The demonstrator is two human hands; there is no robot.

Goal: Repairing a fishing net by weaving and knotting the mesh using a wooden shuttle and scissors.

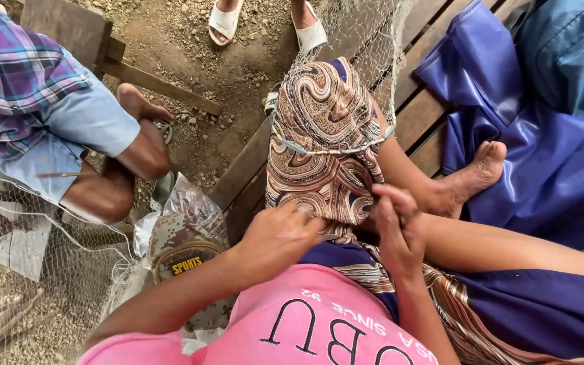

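1. Two bare hands meet over the raised knee; left hand (275, 240) lies knuckles-up on the patterned cloth (322, 145), fingers curled nearly closed; a thin dark sliver shows just past the fingertips, cannot tell what it is or whether it is gripped.
2. Right hand (395, 226) stands upright just beside the left, fingers bunched tight in a pinch at the cloth's lower edge; what it pinches is too fine to make out.
3. Fishing net (356, 40), pale thin mesh, drapes over the knee from the top of the view; a light cord (326, 150) of it crosses the brown swirl cloth.
4. Blue tarp (542, 115) lies bunched on the wooden slat bench (417, 118), right; a bare foot (471, 177) rests against it.
5. Camouflage cap (184, 253) with a round yellow-lettered patch sits lower left, a crinkled clear plastic bag (187, 199) touching its top.
6. Another person in a plaid shirt (11, 74) sits upper left; more net (42, 263) spreads below them.
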